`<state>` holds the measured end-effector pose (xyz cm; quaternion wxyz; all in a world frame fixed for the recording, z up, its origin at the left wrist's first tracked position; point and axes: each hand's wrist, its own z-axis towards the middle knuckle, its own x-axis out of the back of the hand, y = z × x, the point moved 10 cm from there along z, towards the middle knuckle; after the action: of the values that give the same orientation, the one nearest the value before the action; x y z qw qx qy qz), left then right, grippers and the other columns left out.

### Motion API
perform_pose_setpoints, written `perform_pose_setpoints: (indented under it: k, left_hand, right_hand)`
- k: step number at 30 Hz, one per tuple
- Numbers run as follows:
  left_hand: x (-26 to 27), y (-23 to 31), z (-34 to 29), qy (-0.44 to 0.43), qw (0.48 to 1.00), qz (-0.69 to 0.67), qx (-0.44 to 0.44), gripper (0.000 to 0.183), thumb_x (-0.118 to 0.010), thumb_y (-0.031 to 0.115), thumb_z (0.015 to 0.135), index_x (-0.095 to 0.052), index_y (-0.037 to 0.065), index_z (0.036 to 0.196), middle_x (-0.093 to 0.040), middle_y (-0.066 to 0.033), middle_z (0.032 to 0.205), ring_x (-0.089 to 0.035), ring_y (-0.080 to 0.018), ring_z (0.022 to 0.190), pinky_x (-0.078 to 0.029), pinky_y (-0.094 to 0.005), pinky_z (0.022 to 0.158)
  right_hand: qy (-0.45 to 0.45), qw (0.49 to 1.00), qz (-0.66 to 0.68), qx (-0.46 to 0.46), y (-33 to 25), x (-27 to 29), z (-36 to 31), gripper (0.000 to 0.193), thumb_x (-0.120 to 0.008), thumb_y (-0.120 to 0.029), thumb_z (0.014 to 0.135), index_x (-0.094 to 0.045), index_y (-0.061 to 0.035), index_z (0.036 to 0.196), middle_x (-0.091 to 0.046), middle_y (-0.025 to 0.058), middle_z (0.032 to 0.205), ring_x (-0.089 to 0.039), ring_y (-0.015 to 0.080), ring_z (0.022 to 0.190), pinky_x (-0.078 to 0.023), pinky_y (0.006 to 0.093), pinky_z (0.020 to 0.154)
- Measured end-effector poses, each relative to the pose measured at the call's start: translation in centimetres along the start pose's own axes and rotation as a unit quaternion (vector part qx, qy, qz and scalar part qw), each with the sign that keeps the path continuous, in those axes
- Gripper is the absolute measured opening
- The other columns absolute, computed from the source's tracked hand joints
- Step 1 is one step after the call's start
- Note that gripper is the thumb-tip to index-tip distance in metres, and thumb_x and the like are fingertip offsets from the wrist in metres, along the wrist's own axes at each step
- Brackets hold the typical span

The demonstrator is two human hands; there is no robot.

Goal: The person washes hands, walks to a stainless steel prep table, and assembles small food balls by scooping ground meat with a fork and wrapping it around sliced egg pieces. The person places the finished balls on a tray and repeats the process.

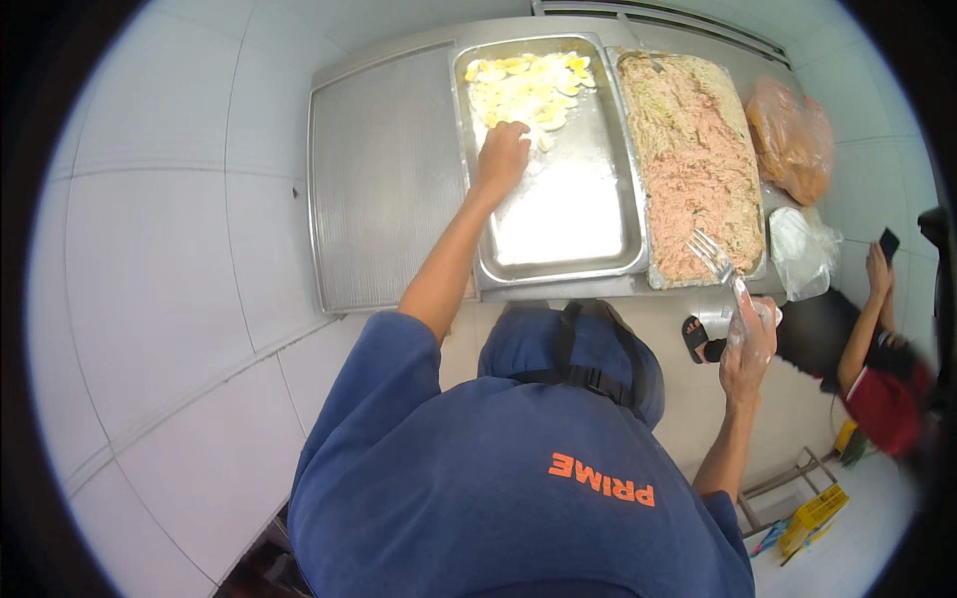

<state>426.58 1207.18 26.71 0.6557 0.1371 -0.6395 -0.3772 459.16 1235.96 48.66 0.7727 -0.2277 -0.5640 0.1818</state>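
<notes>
fingers (pixel 513 128) of left hand (pixel 501 157) down at eggs (pixel 528 88)

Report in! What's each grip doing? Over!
Left grip at cut eggs in metal tray. Right grip holding fork by pinkish mixture. No obstruction visible.

left hand (pixel 504 153) — forward, palm down | right hand (pixel 749 344) — fingers curled

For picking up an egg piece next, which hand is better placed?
Likely the left: the left hand is over the steel tray, fingertips by the egg pieces. The right hand holds a fork by the pink mixture.
</notes>
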Motion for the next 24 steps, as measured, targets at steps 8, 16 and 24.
perform_pose_setpoints:
  k: [8,16,24]
  left_hand:
    - [-0.3,-6.0,3.0,-0.116,0.967,0.136,0.179,0.020,-0.059,0.006,0.097,-0.067,-0.011,0.105,-0.068,-0.0316,0.110,-0.065,-0.0444,0.108,-0.053,-0.0470,0.092]
    - [-3.2,-8.1,2.0,-0.050,0.975,0.204,0.068,0.036,-0.072,0.024,0.093,-0.063,-0.007,0.110,-0.070,-0.0280,0.105,-0.067,-0.0449,0.103,-0.054,-0.0501,0.090]
    - [-1.5,-5.2,0.4,-0.022,0.993,0.046,0.110,0.039,-0.078,0.024,0.090,-0.062,-0.003,0.112,-0.068,-0.0217,0.106,-0.068,-0.0350,0.097,-0.054,-0.0458,0.086]
  right_hand:
    - [0.094,0.990,-0.029,-0.102,3.6,3.1,-4.3,0.048,-0.054,0.004,0.086,-0.068,0.0005,0.132,-0.061,0.0169,0.103,-0.057,0.0313,0.090,-0.047,0.0401,0.082]
    - [0.101,0.990,-0.017,-0.102,4.2,3.1,-4.0,0.055,-0.049,0.005,0.083,-0.066,-0.0007,0.135,-0.059,0.0181,0.102,-0.057,0.0328,0.091,-0.048,0.0394,0.086]
    - [-0.085,0.974,-0.069,-0.197,11.2,-4.2,-1.6,0.052,-0.051,0.000,0.094,-0.054,-0.0054,0.146,-0.066,0.0303,0.117,-0.064,0.0453,0.110,-0.049,0.0521,0.097]
